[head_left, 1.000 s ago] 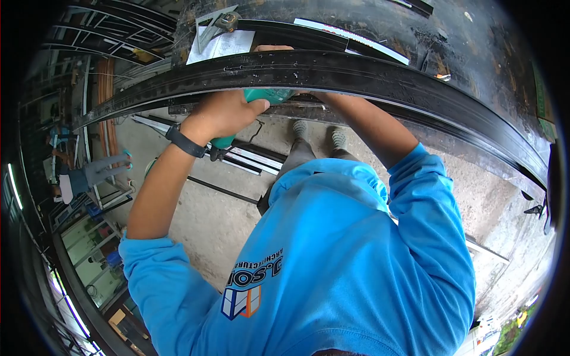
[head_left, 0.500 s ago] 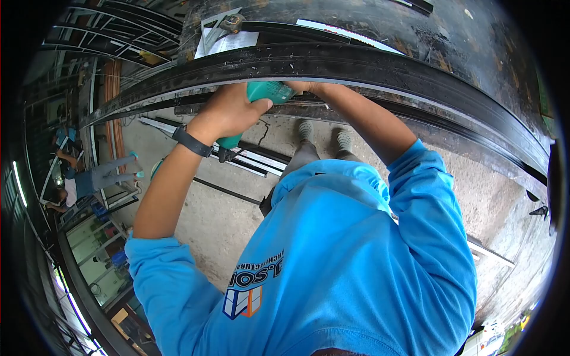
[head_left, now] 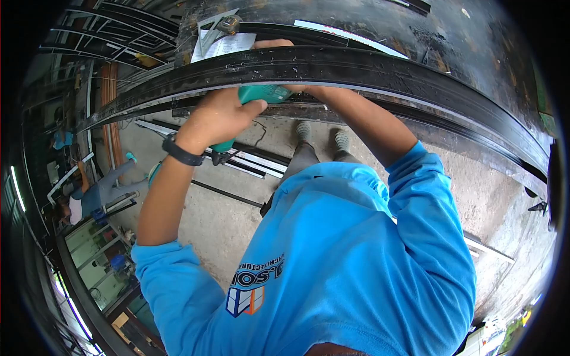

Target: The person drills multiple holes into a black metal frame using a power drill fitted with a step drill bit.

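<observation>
My left hand [head_left: 221, 117], with a dark band on its wrist, is closed around a green power drill [head_left: 261, 93]. The drill lies against the near side of a long black metal profile [head_left: 356, 66], which hides its front end. My right hand [head_left: 301, 89] reaches under the profile beside the drill, largely covered by it. Fingertips show over the profile's far edge, seemingly that hand's, wrapped around the bar. Where the drill's tip meets the metal cannot be seen.
On the dark workbench [head_left: 457, 41] lie a tape measure [head_left: 228, 24], a set square [head_left: 208, 38] and a sheet of paper [head_left: 237, 46]. More profiles [head_left: 252, 160] rest on the concrete floor below. Another person [head_left: 98, 193] works at the left near stacked frames.
My left hand and the drill have shifted slightly left. Fingers now show over the profile's far edge. The other person at the left has changed posture.
</observation>
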Demonstrator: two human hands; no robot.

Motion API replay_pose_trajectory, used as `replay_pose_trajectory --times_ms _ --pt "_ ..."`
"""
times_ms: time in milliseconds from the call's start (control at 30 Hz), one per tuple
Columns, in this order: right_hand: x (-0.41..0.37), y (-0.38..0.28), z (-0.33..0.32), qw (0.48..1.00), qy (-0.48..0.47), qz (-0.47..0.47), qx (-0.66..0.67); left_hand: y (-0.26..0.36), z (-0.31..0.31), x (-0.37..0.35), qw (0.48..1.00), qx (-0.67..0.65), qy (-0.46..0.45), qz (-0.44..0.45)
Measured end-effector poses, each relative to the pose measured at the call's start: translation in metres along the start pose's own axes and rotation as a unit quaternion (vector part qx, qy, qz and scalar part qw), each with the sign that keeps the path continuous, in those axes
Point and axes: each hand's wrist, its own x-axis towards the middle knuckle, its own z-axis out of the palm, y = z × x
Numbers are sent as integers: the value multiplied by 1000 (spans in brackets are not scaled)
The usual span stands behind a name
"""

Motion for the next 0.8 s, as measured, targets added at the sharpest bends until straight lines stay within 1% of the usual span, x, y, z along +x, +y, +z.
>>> replay_pose_trajectory --times_ms 33,67,133,167,233,367,500,600,633,733,800 --pt "3 7 0 1000 0 -17 15 1 -3 -2 1000 0 -2 1" --pt "4 14 3 998 -3 25 62 2 -5 -5 1000 -5 -8 2" --pt "10 20 -1 993 -11 71 93 4 -10 -1 1000 6 -18 -9" --pt "6 20 -4 993 -16 84 83 5 -9 2 999 18 -31 -25" --pt "0 16 -6 994 -17 74 74 5 -4 6 998 24 -41 -28" --pt "-9 2 -9 998 -5 27 60 7 1 8 999 20 -43 -3" --pt "-14 -4 -13 999 1 5 49 15 -2 11 995 51 -82 -37" --pt "-21 5 -6 999 32 2 22 14 1 10 997 51 -59 -13" --pt "-22 10 -4 999 43 0 9 15 2 11 997 48 -61 -19" --pt "-29 21 -9 999 -20 47 11 15 3 12 996 50 -63 -33" --pt "-27 23 -11 999 -19 33 10 12 6 14 996 65 -54 -31"
